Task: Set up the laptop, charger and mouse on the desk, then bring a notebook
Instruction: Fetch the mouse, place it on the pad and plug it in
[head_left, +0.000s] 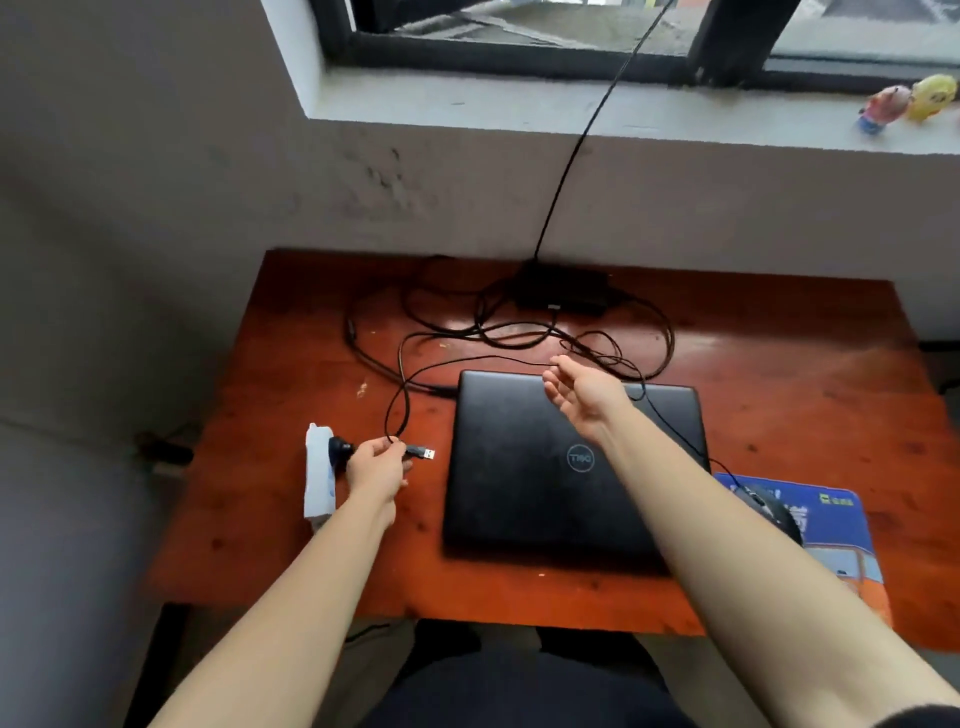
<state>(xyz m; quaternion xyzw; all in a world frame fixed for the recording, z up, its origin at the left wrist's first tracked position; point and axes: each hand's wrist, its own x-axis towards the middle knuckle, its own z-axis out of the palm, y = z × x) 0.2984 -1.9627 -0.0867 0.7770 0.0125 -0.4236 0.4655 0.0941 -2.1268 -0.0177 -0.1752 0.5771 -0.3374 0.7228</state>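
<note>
A closed black laptop (524, 467) lies flat in the middle of the red-brown desk (779, 374). My left hand (376, 465) pinches a thin black cable just behind its USB plug (422, 452), which points right toward the laptop's left edge. My right hand (584, 392) hovers open above the laptop's far edge, fingers spread, holding nothing. The black charger brick (563, 296) sits at the desk's back edge amid loops of black cable (519, 338). A black mouse (774, 512) rests on a blue mouse pad (826, 525) at the right, partly hidden by my right forearm.
A white power strip (318, 475) with a black plug in it lies left of my left hand. A black cord (582, 135) runs up the wall to the window. Two small toy figures (909, 101) stand on the windowsill. My legs are below the desk's front edge.
</note>
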